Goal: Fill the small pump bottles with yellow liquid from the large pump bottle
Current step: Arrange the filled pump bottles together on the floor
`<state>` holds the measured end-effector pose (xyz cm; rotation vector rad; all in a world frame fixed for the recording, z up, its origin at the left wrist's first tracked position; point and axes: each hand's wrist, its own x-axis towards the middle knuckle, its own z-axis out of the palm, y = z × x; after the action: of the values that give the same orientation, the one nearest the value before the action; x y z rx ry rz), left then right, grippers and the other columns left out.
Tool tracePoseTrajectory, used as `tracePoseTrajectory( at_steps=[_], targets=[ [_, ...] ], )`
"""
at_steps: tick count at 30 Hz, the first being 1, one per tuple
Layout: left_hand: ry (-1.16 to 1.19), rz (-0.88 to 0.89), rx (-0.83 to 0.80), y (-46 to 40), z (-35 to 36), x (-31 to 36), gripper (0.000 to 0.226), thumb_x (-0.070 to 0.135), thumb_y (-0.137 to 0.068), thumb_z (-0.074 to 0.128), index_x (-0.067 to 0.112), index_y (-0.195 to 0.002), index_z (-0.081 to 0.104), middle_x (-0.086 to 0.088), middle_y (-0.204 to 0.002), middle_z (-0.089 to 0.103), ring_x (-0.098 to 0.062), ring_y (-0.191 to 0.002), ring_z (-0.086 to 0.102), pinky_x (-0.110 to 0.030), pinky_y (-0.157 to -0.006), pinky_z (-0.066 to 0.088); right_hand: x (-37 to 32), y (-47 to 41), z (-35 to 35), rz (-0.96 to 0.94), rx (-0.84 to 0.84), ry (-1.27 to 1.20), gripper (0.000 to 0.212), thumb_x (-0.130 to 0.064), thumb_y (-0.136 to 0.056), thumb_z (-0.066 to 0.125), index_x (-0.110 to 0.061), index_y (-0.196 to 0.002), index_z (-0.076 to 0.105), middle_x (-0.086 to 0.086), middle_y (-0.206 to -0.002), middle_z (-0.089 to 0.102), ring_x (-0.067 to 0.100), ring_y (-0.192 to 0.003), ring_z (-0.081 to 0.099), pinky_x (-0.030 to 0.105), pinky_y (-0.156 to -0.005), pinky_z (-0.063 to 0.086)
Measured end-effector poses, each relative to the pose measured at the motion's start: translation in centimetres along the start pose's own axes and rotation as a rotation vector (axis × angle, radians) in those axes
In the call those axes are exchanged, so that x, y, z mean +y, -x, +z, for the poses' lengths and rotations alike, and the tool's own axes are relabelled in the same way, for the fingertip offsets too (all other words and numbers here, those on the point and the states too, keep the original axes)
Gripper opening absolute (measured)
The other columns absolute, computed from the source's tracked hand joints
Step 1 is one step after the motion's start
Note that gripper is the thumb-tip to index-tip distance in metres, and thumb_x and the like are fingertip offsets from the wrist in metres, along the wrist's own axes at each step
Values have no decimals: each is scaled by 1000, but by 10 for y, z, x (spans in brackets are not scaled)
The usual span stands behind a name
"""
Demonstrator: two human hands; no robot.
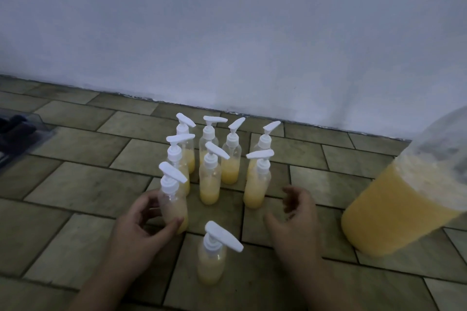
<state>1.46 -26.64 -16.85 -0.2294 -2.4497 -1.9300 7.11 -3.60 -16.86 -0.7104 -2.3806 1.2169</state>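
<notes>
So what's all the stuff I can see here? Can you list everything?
Small clear plastic pump bottles with white pump heads: nine, part-filled with yellow liquid, standing on the floor near the wall; nearest one stands apart.
Large clear container of yellow liquid: one, right edge, top cut off.
Tan stone floor tiles: many, across the lower half.
Pale blue-white wall: one, behind.
Dark object: one, left edge, unclear.
Left hand: grips the front-left bottle.
Right hand: holds nothing, fingers loosely curled.
</notes>
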Motion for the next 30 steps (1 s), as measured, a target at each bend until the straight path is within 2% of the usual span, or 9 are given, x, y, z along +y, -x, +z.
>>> tracePoseTrajectory(
  at_steps=[3, 5, 7, 10, 13, 18, 21, 26, 30],
  targets=[
    [-27, 7, 48, -3, 0, -2, 39, -6, -68, 77, 15, -97, 62, 15, -93, 69, 9, -78, 63, -4, -62, 49, 4, 39, -3, -141, -272, -60, 52, -15, -65, 70, -44, -103, 48, -15, -99, 52, 1, -91, 52, 14, -71, 44],
    [-36, 13, 65, -4, 0, -2, 40, -5, -68, 78, 17, -97, 61, 14, -92, 69, 13, -77, 61, -3, -61, 48, -1, 53, -1, -275, -479, -86, 59, -31, -60, 67, -44, -115, 49, -18, -111, 53, -3, -102, 51, 9, -80, 41],
    [-44, 12, 52, -4, 1, -3, 41, -5, -67, 78, 20, -95, 61, 19, -94, 67, 12, -78, 62, -3, -62, 48, -6, 60, 6, -290, -596, -61, 71, -44, -58, 73, -42, -124, 45, -26, -118, 49, -9, -110, 46, 7, -85, 38],
    [-42, 6, 11, -1, 4, -3, 45, -6, -67, 78, 26, -92, 60, 21, -94, 68, 4, -82, 64, -8, -64, 51, -11, 61, 18, -323, -526, -1, 71, -64, -57, 61, -32, -120, 53, -19, -109, 52, -7, -100, 48, 10, -82, 39],
    [-50, -6, -41, 2, 5, 0, 45, -2, -66, 79, 32, -88, 62, 27, -91, 66, 8, -83, 62, -11, -65, 53, -16, 63, 27, -311, -504, 67, 76, -69, -56, 46, -30, -121, 52, -16, -110, 52, -3, -98, 49, 10, -81, 40],
    [-19, -16, -43, 5, 4, -1, 47, 1, -66, 81, 29, -97, 60, 19, -96, 68, -1, -86, 65, -26, -73, 53, -26, 57, 35, -206, -202, -29, 37, -43, -80, 66, -34, -113, 52, -19, -104, 54, 0, -97, 52, 24, -82, 49],
    [-24, -7, -52, 7, 7, -3, 46, 1, -65, 82, 26, -98, 61, 7, -92, 70, -4, -87, 66, -22, -71, 53, -37, 40, 39, -146, -67, 49, 34, -42, -84, 63, -30, -114, 52, -15, -102, 53, 4, -94, 52, 27, -83, 50],
    [-52, 41, -98, 9, 16, -2, 50, 5, -66, 82, 33, -99, 59, 23, -97, 67, 0, -92, 65, -21, -75, 52, -45, 29, 50, -77, 10, 133, 38, -41, -87, 61, -24, -120, 52, -7, -109, 58, 8, -98, 54, 26, -84, 50],
    [-76, 45, -123, 9, 24, 1, 48, 12, -69, 81, 39, -100, 57, 16, -100, 68, -4, -93, 65, -22, -75, 55, -50, 26, 56, -50, 29, 178, 39, -38, -90, 58, -21, -125, 50, -4, -116, 56, 11, -105, 53, 22, -86, 45]
  ],
)
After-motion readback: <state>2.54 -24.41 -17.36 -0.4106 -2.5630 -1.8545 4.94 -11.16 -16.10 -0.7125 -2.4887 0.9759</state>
